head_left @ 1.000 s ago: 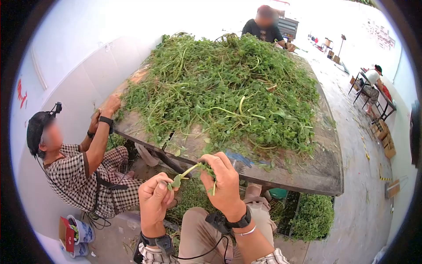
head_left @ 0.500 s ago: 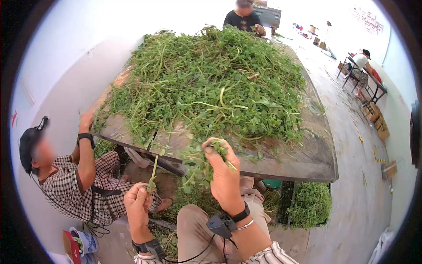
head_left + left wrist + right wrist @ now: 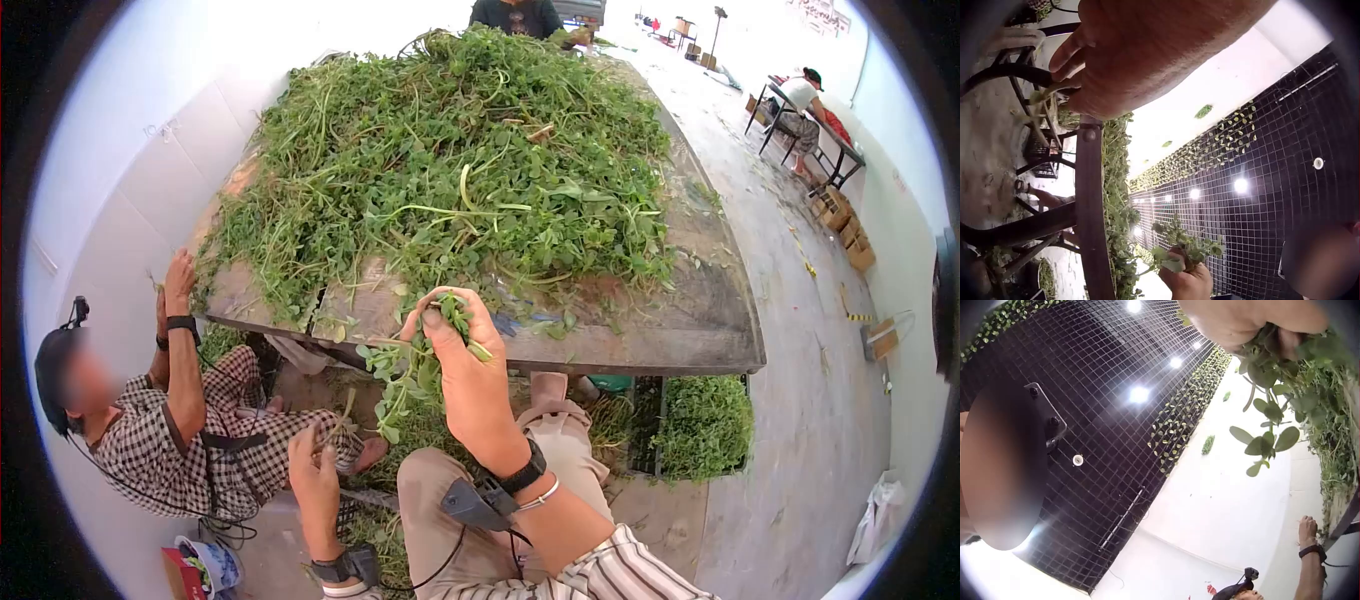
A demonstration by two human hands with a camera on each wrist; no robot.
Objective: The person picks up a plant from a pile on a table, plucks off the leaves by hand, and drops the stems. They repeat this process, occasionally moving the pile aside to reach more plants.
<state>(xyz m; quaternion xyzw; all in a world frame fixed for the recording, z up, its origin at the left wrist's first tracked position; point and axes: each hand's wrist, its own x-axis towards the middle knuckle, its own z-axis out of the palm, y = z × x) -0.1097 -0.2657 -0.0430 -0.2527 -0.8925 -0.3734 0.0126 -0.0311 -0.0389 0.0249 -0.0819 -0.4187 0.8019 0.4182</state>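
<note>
My right hand [image 3: 468, 365] grips a bunch of leafy green stems [image 3: 405, 385] in front of the table's near edge. The leaves hang down on the left of the fist, and cut pale stem ends poke out beside the thumb. Lower and to the left, my left hand [image 3: 316, 490] has its thumb and forefinger spread apart. Just past its fingertips is a pale stem [image 3: 347, 412], blurred in the left wrist view. A big heap of the same greens [image 3: 440, 170] covers most of the wooden table [image 3: 700, 310].
At the left sits a person in a checked garment [image 3: 250, 440], hands at the table edge. Another person [image 3: 515, 15] is across the table. Under the table's right side stands a crate of greens [image 3: 705, 425]. More greens [image 3: 375, 545] lie below my hands. Cardboard boxes [image 3: 845, 230] stand farther right.
My hands have drawn apart: the left pulled a stem away, moved down and left, and its fingers spread. My right hand keeps the bunch and has turned, showing more leaves.
</note>
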